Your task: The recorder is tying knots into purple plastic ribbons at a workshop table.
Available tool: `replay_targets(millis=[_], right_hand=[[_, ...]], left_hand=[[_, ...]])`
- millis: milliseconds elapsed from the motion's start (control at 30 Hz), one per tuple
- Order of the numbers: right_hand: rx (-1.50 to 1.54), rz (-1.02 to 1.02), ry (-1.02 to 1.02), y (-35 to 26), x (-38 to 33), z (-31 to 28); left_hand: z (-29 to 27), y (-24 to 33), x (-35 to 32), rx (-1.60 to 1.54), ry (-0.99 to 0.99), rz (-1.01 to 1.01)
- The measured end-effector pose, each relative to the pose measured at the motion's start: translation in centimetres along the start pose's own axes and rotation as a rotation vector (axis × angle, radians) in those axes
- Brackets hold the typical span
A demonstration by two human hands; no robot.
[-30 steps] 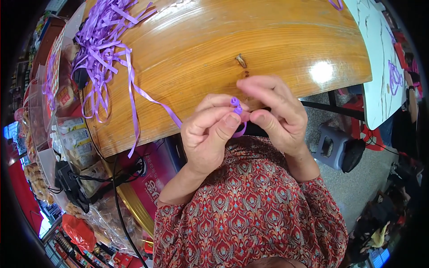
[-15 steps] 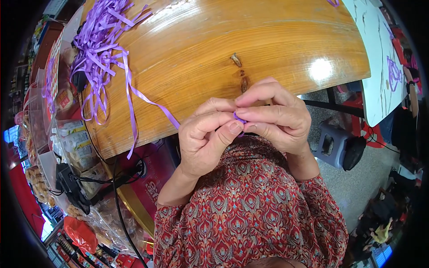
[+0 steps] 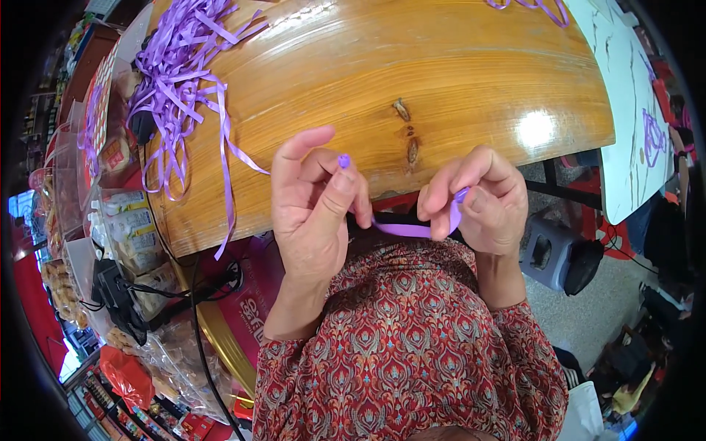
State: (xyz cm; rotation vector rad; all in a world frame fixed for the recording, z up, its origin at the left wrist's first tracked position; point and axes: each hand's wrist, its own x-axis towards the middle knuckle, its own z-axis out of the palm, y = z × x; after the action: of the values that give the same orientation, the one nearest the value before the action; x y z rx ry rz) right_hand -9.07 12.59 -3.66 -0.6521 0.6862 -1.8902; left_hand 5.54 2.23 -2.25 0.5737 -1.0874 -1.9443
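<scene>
A purple ribbon (image 3: 404, 230) sags between my two hands, just off the near edge of the wooden table. My left hand (image 3: 316, 198) pinches it with thumb and fingertips, and a small folded or knotted bit sticks up above the thumb. In my right hand (image 3: 482, 202) the ribbon is held between thumb and bent fingers, with a short loop showing there. Whether there is a knot in it is too small to tell. At the far left lies a tangled heap of purple ribbons (image 3: 176, 73), with loose strands trailing toward my left hand.
The glossy wooden table (image 3: 316, 95) fills the middle. More purple ribbon (image 3: 562, 15) lies at its far right edge. A white marbled table (image 3: 618, 147) stands at right, above a grey stool (image 3: 548, 250). Packaged goods (image 3: 129, 228) and a black cable (image 3: 195, 331) line the left.
My hands, close together before, have moved apart, drawing the ribbon out between them. The view has shifted slightly, showing more ribbon at the far right edge.
</scene>
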Motion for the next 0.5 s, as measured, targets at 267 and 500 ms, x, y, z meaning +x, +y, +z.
replay_targets(millis=[267, 500], right_hand=[[-0.202, -0.170, 0.019, -0.4, 0.6, -0.7], [-0.681, -0.398, 0.045, -1.9, 0.6, -0.3]], left_hand=[[-1.4, -0.8, -1.0, -0.070, 0.023, -0.134], [-0.8, 0.0, -1.3, -0.042, 0.003, -0.210]])
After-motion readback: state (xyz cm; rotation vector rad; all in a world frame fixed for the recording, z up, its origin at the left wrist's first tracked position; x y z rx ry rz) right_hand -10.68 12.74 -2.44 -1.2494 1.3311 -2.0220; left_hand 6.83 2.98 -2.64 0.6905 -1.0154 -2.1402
